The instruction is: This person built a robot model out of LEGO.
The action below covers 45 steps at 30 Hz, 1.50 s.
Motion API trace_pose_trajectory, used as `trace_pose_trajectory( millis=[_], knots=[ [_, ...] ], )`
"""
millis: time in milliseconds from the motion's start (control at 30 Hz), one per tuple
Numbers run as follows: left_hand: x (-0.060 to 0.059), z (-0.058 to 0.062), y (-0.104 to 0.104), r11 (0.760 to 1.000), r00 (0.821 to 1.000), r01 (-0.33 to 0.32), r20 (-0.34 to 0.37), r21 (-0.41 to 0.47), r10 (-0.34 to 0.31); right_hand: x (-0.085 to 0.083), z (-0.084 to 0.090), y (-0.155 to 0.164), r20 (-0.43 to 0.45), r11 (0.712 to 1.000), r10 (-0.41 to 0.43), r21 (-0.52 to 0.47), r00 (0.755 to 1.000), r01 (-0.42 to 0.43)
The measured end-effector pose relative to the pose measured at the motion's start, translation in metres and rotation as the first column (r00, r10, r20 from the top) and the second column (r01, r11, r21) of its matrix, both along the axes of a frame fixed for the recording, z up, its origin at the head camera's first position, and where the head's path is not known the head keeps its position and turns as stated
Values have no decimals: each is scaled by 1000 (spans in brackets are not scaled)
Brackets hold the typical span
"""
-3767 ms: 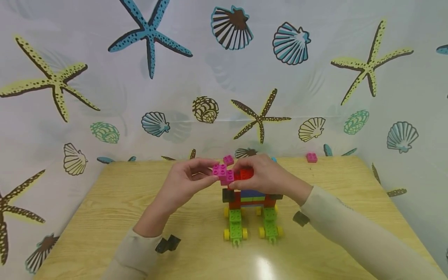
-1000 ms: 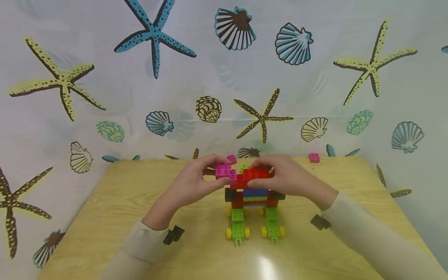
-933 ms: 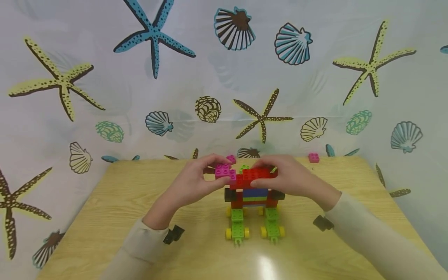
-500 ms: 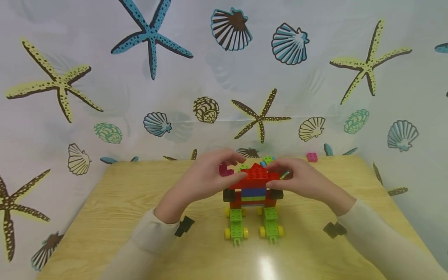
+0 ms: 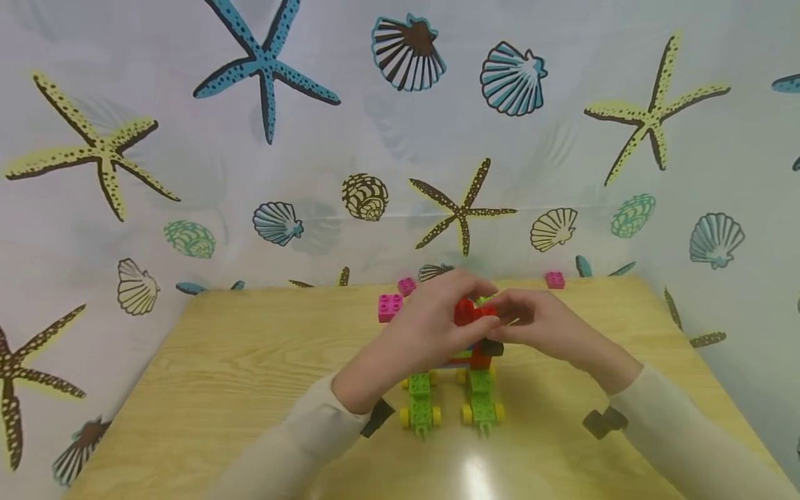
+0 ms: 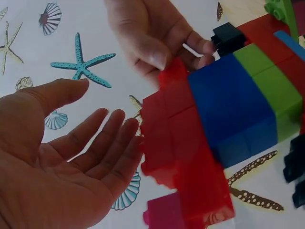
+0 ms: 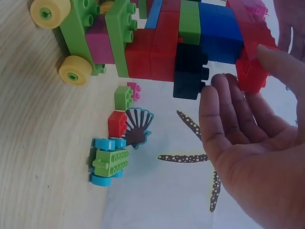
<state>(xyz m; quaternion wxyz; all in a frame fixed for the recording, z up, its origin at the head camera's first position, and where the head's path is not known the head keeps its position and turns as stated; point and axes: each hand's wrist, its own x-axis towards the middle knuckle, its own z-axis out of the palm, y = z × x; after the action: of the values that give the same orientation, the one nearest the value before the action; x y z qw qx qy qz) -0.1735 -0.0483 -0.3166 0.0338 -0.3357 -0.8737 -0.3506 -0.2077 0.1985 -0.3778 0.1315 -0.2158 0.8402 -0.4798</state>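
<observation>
A toy-brick figure stands mid-table on two green wheeled bases [image 5: 482,397]. Its body has blue bricks [image 6: 228,100], with red bricks [image 6: 186,129] across the top and a pink brick [image 5: 390,307] at the left end. My right hand [image 5: 550,326] pinches a red brick [image 7: 251,76] at the top's right end; its thumb lies on the brick, with fingers behind and below, near a black brick [image 7: 188,71]. My left hand [image 5: 425,323] is in front of the red top, its fingers relaxed and apart, holding nothing; it hides part of the figure in the head view.
Loose pink bricks [image 5: 555,280] lie at the table's back edge. Behind the figure are a green brick [image 7: 123,98], a red brick [image 7: 117,124] and a small green car base [image 7: 110,162] with blue wheels. A patterned cloth [image 5: 312,160] hangs behind the table.
My left hand has let go of the pink bricks on the left and moved right across the red top, close to my right hand. My right hand has shifted right along the red bricks.
</observation>
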Motion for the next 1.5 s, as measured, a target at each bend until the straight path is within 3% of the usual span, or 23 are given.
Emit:
trace_pose_trajectory(
  millis=[367,533,667,800,1067,1300,1500],
  knots=[
    [-12,-18,4,982,991,-129,26,-141,134,2,-6,-10,27,998,-23,-58,999,25],
    [-17,-18,-1,972,989,-135,33,-193,144,3,-9,-20,23,995,-41,-86,999,42],
    [-17,-15,-7,970,984,-134,91,-204,155,3,-11,-27,13,992,-48,-113,999,50],
    [-17,-13,-17,973,978,-129,139,-192,157,2,-11,-35,6,992,-49,-117,999,50],
    [-19,-12,-40,970,975,-148,137,-191,176,-7,-9,-33,34,993,-15,-112,999,19],
    [-19,-11,-67,959,958,-194,169,-206,230,-24,-14,-23,15,994,-74,-79,997,75],
    [-18,-12,-90,957,956,-214,158,-196,246,-41,-23,-26,24,996,-83,-28,996,84]
  ],
)
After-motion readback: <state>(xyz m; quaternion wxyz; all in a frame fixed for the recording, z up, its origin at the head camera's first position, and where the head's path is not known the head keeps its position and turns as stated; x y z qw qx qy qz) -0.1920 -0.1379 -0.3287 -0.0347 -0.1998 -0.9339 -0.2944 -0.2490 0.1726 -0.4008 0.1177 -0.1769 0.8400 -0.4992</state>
